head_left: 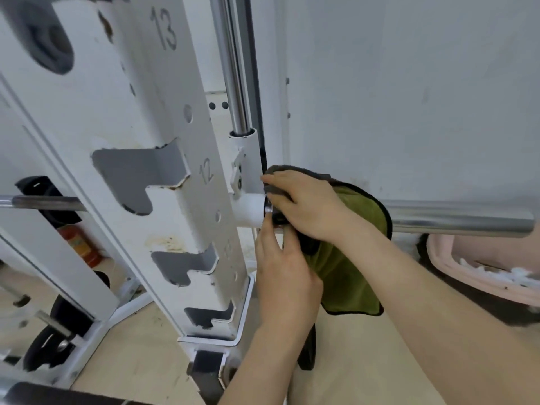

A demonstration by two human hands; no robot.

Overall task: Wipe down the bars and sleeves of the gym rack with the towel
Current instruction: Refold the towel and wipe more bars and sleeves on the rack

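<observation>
The towel [350, 273] is soft, limp and light. It drapes over the slick chrome sleeve [455, 219] at its inner end, where the right hand [306, 209] grips it bunched — the best hold. The left hand [286, 276] reaches up beneath — pinching or not, I cannot tell.

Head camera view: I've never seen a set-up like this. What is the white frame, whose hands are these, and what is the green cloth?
This single picture comes from a camera worn on a person's head, looking down at their own bare hands; there is no robot. The white upright with numbered notches belongs to a gym rack. A shiny vertical rod runs beside it, and a chrome bar sleeve sticks out to the right. A green and grey towel drapes over the sleeve's inner end. The right hand grips it from above; the left hand reaches up from below, its hold unclear. A pink tub sits at the lower right.
</observation>
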